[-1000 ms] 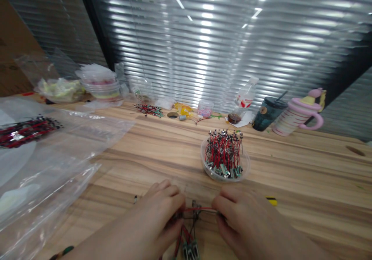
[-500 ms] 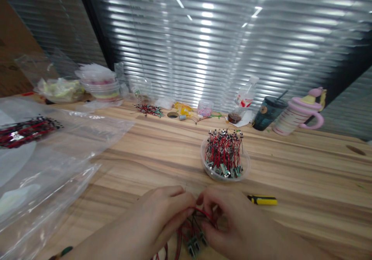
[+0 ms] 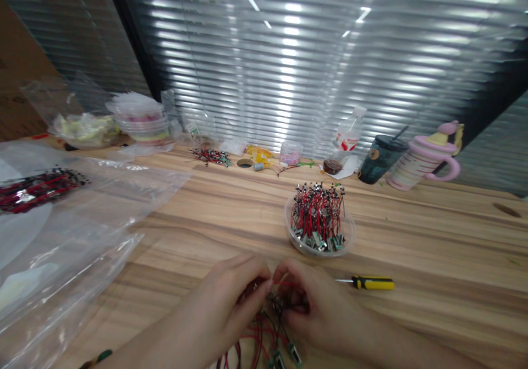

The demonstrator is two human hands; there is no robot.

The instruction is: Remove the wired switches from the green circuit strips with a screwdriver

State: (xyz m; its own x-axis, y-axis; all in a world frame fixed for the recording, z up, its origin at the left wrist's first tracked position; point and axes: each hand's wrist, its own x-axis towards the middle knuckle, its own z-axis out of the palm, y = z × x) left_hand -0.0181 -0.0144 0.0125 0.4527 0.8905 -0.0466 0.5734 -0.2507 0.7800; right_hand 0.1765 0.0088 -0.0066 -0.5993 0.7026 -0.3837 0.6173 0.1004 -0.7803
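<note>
Mostly, pale wood grain fills the surface (image 3: 231, 215), which runs back to silvery window blinds (image 3: 256, 61), with a cardboard box (image 3: 28, 83) in the far left corner. Clear plastic sheeting (image 3: 136, 187) covers the left side, and a yellow-and-black screwdriver (image 3: 373, 282) lies just beside the right hand (image 3: 309, 297).

A round clear tub (image 3: 350, 237) stands beyond the hands, packed with red-wired parts (image 3: 317, 209) standing on end. Stacked tubs (image 3: 144, 124) sit at the back left; a small tub (image 3: 291, 153) near the blinds holds pink bits. Farther right are a bottle (image 3: 346, 141), a dark tumbler (image 3: 379, 160) and a pink mug (image 3: 421, 163).

Close in front of the person, the left hand (image 3: 239, 292) and right hand almost meet, fingers drawn narrow and pinching thin red and black wires (image 3: 284, 284) between them; the exact grip is partly hidden. Small green boards (image 3: 293, 352) hang or lie below the fingers; which, I cannot tell.
</note>
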